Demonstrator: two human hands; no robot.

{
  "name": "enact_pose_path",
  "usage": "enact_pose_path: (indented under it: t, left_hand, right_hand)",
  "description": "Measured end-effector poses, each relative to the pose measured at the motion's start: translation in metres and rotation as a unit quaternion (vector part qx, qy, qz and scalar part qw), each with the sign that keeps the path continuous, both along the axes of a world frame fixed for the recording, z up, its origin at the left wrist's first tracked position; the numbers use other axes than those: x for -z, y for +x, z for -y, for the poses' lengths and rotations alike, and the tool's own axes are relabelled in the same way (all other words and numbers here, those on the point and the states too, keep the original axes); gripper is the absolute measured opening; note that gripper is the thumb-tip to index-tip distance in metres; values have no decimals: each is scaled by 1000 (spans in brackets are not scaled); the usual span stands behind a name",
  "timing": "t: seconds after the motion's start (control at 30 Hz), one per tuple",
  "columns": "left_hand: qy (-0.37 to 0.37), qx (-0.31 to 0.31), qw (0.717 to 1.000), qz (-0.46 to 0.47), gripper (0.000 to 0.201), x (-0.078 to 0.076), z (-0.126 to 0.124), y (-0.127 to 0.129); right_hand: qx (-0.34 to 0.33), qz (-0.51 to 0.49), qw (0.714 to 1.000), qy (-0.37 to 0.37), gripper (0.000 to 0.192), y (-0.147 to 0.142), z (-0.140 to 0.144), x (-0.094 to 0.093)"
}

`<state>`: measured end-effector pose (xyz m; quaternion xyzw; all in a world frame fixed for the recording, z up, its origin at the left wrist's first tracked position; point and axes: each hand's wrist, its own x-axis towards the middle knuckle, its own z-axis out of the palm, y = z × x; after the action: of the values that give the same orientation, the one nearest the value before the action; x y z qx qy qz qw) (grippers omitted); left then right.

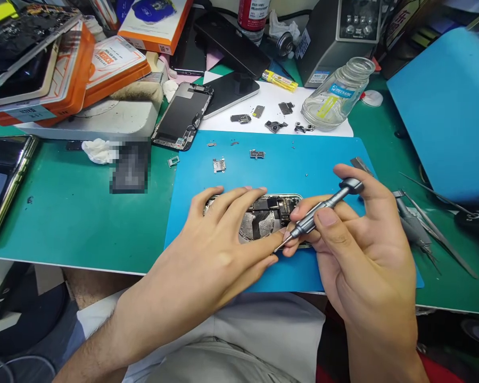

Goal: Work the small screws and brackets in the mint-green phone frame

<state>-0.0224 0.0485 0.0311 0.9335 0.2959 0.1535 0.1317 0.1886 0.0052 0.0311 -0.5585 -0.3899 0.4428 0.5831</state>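
My left hand spans an opened phone, with fingers over its far edge and the thumb near its close edge. Inside the phone, a round silvery coil and dark circuit boards show; much of its left part lies under my hand. A grey precision screwdriver rests in my right hand, its cap against the index finger. It slants down to the left, and its tip is by the phone's near edge, close to my left fingers. Whether the tip touches a screw I cannot tell. Beyond the phone lie a metal bracket and a small connector-like part.
A blue mat lies under the phone. Behind stand a detached screen, small parts on white paper and a glass jar. Tweezers lie at right; orange boxes are stacked at left.
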Motion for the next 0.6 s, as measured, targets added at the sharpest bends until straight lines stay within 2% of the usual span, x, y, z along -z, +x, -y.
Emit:
enact_pose_path:
  t: [0.6]
  left_hand:
    - [-4,-1,1000,9,35,4,0,1]
  right_hand:
    - [-38,-17,999,1,49,1,0,1]
